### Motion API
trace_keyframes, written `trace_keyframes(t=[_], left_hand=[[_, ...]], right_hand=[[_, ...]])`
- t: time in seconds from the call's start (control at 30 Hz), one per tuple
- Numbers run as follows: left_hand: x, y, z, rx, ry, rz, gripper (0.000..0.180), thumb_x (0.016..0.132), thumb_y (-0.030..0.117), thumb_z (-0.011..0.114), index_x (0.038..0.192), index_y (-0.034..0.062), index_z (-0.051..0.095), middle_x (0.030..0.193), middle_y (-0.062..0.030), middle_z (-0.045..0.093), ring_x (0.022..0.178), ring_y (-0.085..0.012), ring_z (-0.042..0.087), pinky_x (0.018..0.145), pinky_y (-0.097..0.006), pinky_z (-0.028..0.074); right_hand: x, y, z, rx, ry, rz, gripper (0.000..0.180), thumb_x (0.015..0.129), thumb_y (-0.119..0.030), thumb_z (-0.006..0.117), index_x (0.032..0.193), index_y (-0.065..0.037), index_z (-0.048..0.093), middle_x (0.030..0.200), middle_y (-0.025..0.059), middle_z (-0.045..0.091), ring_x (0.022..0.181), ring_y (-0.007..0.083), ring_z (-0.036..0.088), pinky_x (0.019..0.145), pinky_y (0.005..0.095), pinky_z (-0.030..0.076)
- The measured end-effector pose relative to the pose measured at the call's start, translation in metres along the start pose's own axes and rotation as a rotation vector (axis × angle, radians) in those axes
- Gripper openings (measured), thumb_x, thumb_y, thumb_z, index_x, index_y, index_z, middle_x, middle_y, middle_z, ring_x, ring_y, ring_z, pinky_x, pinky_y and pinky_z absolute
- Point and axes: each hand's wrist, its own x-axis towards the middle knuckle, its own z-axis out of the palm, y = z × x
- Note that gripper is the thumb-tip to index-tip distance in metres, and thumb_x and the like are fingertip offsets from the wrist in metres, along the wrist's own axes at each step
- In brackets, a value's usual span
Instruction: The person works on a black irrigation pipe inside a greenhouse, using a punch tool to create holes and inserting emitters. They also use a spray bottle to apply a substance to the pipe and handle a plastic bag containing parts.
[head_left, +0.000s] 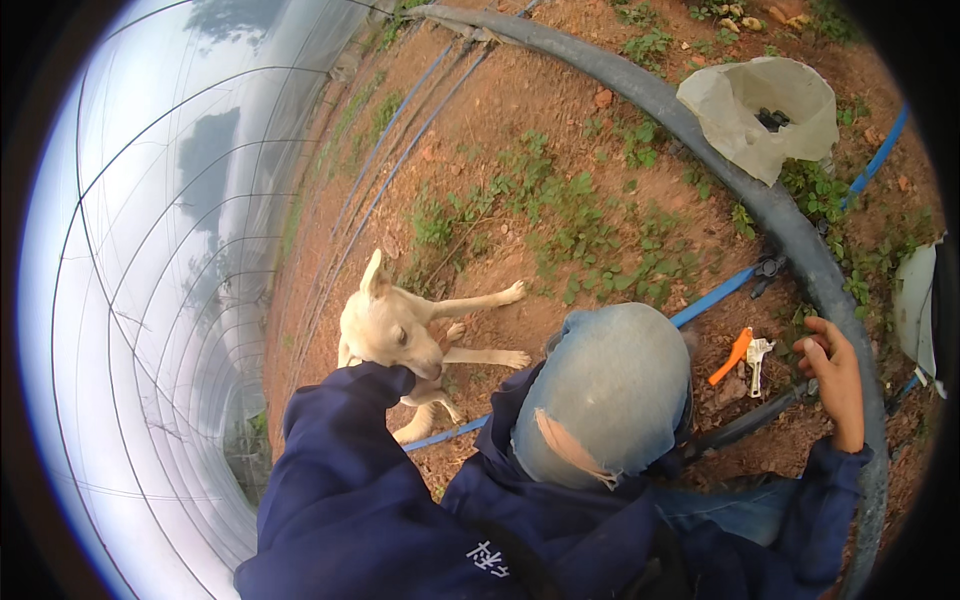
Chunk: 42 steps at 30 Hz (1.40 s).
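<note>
A cream-coloured dog [385, 325] sits on the soil at my left, its front legs stretched out. My left arm in a dark blue sleeve reaches up to its muzzle; the cuff [388, 380] is there, but the hand itself is hidden. Over beside a thick black pipe [800, 230] is my right hand [838, 375], with fingers loosely bent and nothing visible in them. Left of that hand, a tool with an orange part [733, 357] and a whitish metal part [758, 364] lies on the ground. My bent knee [610, 390] wears torn light jeans.
A pale bag-like container [755, 110] with small black pieces stands beyond the pipe. A blue flat hose [715, 297] joins the pipe at a black fitting [770, 267]. Low green weeds [580, 230] grow ahead. Plastic sheeting on curved ribs [160, 250] rises on the left.
</note>
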Motion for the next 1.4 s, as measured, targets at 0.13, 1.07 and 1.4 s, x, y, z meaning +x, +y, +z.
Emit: trace_keyframes(t=[0.13,1.07,1.4], left_hand=[[0.003,-0.001,0.006,-0.016,-0.003,0.016,0.033,0.088,0.019,0.065,0.117,0.0027,0.064,0.120,-0.0163,0.064,0.111,-0.0340,0.061,0.096,-0.046,0.048],[0.022,0.108,-0.025,-1.367,1.062,-0.945,0.030,0.091,0.028,0.070,0.106,0.0026,0.063,0.087,-0.0105,0.061,0.076,-0.0240,0.059,0.068,-0.037,0.051],[0.016,0.145,-0.072,-0.642,0.654,-0.404,0.028,0.091,0.027,0.070,0.104,0.0029,0.065,0.077,-0.0100,0.062,0.067,-0.0259,0.061,0.060,-0.038,0.052]], right_hand=[[0.004,-0.001,0.005,-0.017,-0.038,0.010,0.044,0.100,-0.024,0.060,0.137,-0.001,0.055,0.101,0.0063,0.068,0.079,0.0110,0.057,0.071,0.0280,0.047],[0.002,0.017,0.004,-0.021,-0.061,0.085,0.045,0.100,-0.028,0.059,0.137,-0.001,0.055,0.102,0.0061,0.067,0.082,0.0113,0.056,0.071,0.0283,0.046],[-0.001,0.013,0.003,-0.051,-0.045,0.089,0.046,0.100,-0.027,0.060,0.138,-0.002,0.055,0.102,0.0046,0.067,0.082,0.0110,0.057,0.071,0.0267,0.046]])
